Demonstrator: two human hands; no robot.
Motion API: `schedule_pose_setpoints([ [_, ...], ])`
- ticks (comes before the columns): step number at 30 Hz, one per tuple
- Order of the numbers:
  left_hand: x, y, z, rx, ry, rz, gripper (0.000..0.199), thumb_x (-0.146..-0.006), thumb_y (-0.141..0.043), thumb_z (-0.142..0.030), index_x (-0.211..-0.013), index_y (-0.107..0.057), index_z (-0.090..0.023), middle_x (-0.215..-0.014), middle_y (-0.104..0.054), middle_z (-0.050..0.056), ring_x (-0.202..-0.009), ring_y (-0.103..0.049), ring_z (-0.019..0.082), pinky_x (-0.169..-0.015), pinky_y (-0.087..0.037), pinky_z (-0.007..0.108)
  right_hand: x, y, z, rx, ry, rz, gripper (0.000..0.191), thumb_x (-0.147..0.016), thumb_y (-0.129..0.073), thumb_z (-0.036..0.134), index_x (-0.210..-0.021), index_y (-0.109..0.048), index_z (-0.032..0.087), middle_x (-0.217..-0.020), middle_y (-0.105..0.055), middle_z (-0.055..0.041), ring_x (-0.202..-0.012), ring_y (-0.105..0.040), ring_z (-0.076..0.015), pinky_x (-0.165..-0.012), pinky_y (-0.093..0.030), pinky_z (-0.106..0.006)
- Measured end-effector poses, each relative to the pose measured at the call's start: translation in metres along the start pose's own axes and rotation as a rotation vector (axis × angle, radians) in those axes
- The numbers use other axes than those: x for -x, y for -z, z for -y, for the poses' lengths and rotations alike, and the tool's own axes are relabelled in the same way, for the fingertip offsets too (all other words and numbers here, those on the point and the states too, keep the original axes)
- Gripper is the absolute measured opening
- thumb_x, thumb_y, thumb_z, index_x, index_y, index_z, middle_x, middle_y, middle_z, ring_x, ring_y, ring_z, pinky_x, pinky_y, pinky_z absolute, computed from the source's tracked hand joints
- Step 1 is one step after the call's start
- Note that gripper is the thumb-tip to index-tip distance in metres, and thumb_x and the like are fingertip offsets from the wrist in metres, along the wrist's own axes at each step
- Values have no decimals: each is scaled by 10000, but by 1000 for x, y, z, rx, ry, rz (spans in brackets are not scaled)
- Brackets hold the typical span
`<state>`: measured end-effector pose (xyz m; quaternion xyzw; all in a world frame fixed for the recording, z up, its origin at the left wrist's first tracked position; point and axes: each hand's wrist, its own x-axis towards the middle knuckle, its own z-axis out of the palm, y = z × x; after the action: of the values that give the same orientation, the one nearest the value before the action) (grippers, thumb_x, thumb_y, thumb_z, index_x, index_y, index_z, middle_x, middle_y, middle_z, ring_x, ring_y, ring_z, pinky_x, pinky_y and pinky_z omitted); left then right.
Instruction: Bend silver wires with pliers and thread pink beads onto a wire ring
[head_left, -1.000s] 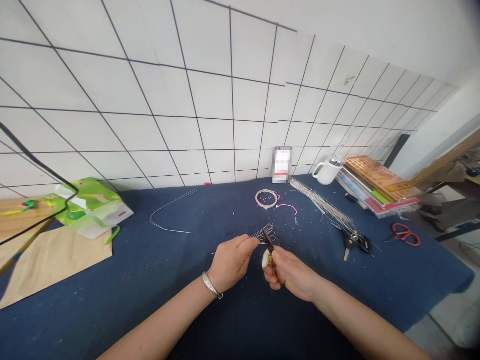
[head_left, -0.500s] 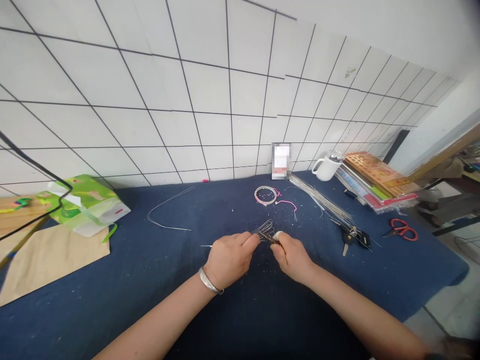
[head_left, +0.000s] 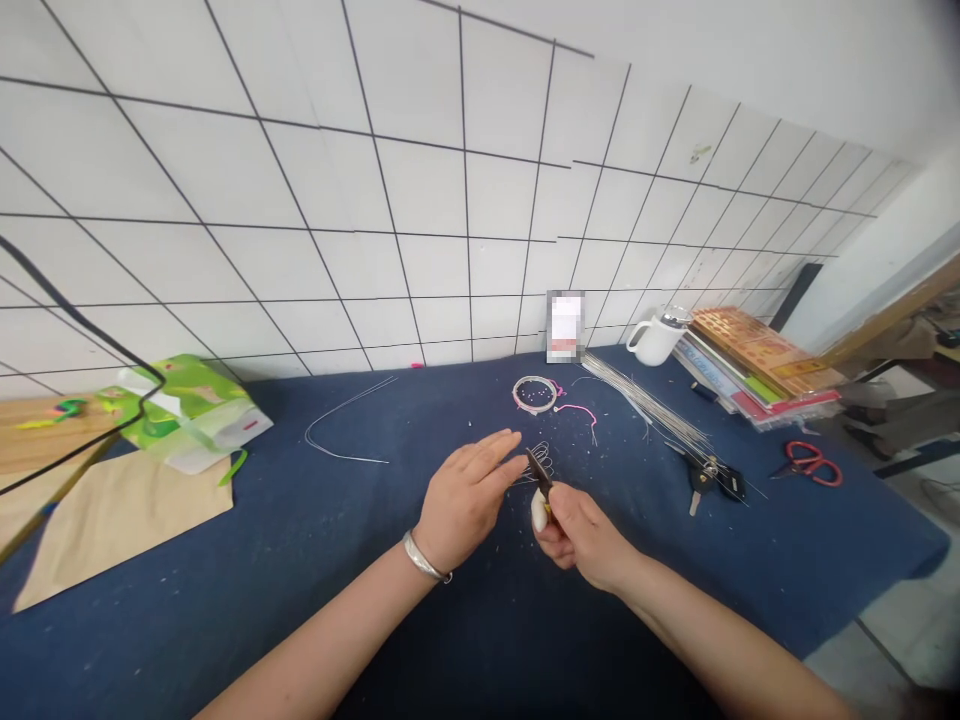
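My right hand (head_left: 581,530) is wrapped round small pliers (head_left: 540,475), whose dark jaws point up and left. A white covering shows on one of its fingers. Just beyond the jaws lies a looped piece of thin wire (head_left: 541,456). My left hand (head_left: 469,495), with a silver bangle at the wrist, is beside the wire with fingers extended and slightly apart. Its fingertips are close to the plier jaws; whether they touch the wire is unclear. Behind the hands a round ring (head_left: 535,394) with pink thread (head_left: 576,408) rests on the blue cloth (head_left: 337,530).
Bent wire (head_left: 311,440) lies at left, near a green bag (head_left: 184,400) and beige sheet (head_left: 142,520). To the right are a wire bundle (head_left: 649,395), white mug (head_left: 654,340), books (head_left: 750,365), keys (head_left: 701,480) and red-handled scissors (head_left: 806,463).
My left hand has loosened from its closed grip and its fingers are now extended. My right hand has turned, tilting the pliers more upright. The view has shifted slightly.
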<state>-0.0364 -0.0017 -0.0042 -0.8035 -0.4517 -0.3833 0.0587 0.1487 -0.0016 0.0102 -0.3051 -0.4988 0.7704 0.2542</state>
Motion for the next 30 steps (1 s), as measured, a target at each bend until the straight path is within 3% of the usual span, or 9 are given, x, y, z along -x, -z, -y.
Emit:
schedule_pose_setpoints([
  [6,-5,8,-10,126,140,31,255,-849,-420,-131,-1036,-580,-197,-928,-625,58,-853,-554,168,-767,-433,303,-7,5,-4,326,55,-133,365,-896,-243,496,-727,-368,198,-573,-270,64,-439,-238,-60,-400,-188,-176],
  [10,-11,12,-26,385,442,184,225,-879,-395,-270,-841,-602,-187,-746,-579,11,-690,-518,124,-645,-418,236,-13,16,2,953,237,-314,323,-899,-265,433,-741,-404,188,-609,-383,29,-520,-362,-97,-499,-276,-223],
  [13,-12,10,-37,572,664,174,276,-880,-370,-319,-760,-574,-177,-699,-557,-7,-652,-494,117,-596,-403,219,-18,22,10,1361,318,-485,304,-854,-361,450,-750,-439,175,-702,-450,-25,-598,-407,-132,-535,-266,-253],
  [16,-9,6,-35,665,724,131,292,-886,-348,-332,-759,-555,-169,-691,-543,-5,-649,-483,117,-591,-401,216,-16,19,14,1265,318,-458,336,-847,-353,490,-739,-428,181,-692,-429,-22,-597,-399,-133,-523,-260,-244],
  [20,-5,4,-17,529,415,124,250,-879,-380,-295,-791,-576,-168,-713,-548,15,-673,-480,125,-657,-389,248,-7,7,8,641,108,-17,442,-896,-60,500,-760,-361,207,-586,-303,46,-439,-257,-85,-437,-245,-201],
  [22,-4,4,-11,469,310,138,237,-872,-396,-284,-788,-586,-170,-704,-543,18,-666,-474,126,-658,-377,253,-6,7,6,598,53,42,495,-887,31,488,-748,-353,208,-570,-280,51,-411,-223,-81,-417,-238,-198],
  [24,-4,3,-15,507,368,129,235,-869,-403,-292,-769,-577,-170,-699,-532,13,-667,-473,123,-647,-375,245,-9,12,9,742,83,-58,451,-890,-94,515,-736,-378,200,-592,-327,32,-448,-292,-89,-445,-251,-206],
  [27,-4,2,-33,748,711,138,269,-878,-370,-356,-741,-514,-175,-552,-385,-42,-504,-378,89,-490,-334,198,-18,22,17,1030,240,-346,371,-805,-404,544,-719,-419,184,-703,-392,-18,-601,-381,-126,-512,-256,-226],
  [30,-6,4,-43,943,928,185,299,-891,-301,-408,-764,-462,-191,-489,-192,-80,-394,-203,77,-372,-217,179,-22,21,20,1098,311,-450,373,-794,-427,542,-697,-422,182,-701,-393,-19,-615,-370,-128,-523,-255,-231],
])
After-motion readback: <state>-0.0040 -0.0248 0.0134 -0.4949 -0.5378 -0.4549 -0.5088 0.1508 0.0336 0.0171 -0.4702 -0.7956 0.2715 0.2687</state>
